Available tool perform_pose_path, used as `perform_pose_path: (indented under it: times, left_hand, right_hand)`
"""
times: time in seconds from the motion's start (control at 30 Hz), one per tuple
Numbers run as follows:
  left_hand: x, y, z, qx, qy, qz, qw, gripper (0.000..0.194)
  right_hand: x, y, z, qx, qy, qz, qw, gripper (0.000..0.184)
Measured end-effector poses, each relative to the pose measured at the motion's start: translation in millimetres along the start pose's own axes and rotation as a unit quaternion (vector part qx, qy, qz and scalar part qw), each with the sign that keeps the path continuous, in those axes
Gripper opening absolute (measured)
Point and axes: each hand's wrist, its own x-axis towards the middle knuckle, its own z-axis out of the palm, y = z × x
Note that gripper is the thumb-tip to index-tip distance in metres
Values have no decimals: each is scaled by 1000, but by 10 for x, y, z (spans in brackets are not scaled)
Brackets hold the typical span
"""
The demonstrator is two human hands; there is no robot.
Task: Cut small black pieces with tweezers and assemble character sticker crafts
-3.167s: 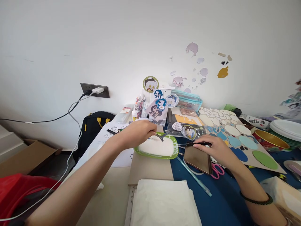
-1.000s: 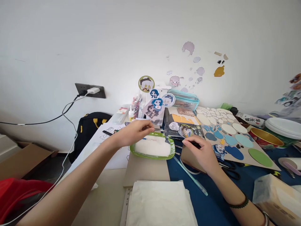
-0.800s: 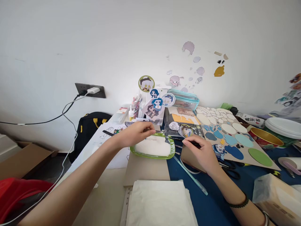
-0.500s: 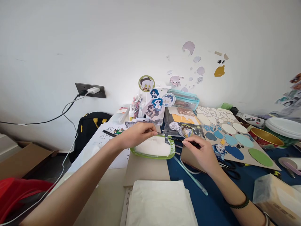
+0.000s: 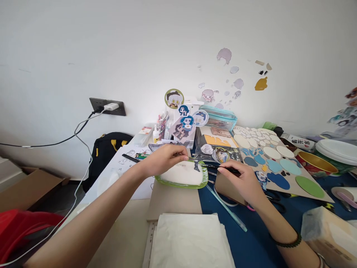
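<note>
My left hand (image 5: 170, 159) is closed in a pinch on thin metal tweezers (image 5: 190, 158). At their tips hangs a small dark grey cutout (image 5: 196, 166), over the right side of a white tray with a green rim (image 5: 178, 185). My right hand (image 5: 240, 176) grips a slim dark stick-like tool (image 5: 214, 166), pointed left. Its tip is at or very near the cutout; whether they touch I cannot tell. Under my right hand lies a brown phone-like slab (image 5: 227, 189), partly covered.
White folded tissue (image 5: 192, 240) lies in front of the tray. A pale blue pen (image 5: 228, 210) and black scissors (image 5: 276, 201) are on the blue surface. At right, a board of coloured cutouts (image 5: 315, 195) stretches back. Character stickers (image 5: 174, 98) stand behind, near a glue bottle (image 5: 155, 134).
My right hand has shifted slightly right and down, with its tool still at the cutout. The left hand stays almost in place, and the cutout hangs at a slightly different angle.
</note>
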Motion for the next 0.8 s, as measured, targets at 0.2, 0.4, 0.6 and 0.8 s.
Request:
perform_pose_path:
  times: [0.2, 0.4, 0.6, 0.8]
  left_hand:
    - [-3, -5, 4, 21, -14, 18, 1000, 26]
    - [-4, 19, 13, 40, -30, 33, 998, 30]
    - [-4, 38, 23, 17, -20, 26, 999, 29]
    - [3, 40, 36, 14, -24, 34, 999, 29]
  right_hand:
    - [8, -4, -26, -16, -13, -12, 1000, 17]
    - [8, -43, -8, -26, -20, -21, 999, 19]
    - [12, -21, -22, -5, -15, -8, 1000, 19]
    - [12, -24, -26, -2, -11, -5, 1000, 19]
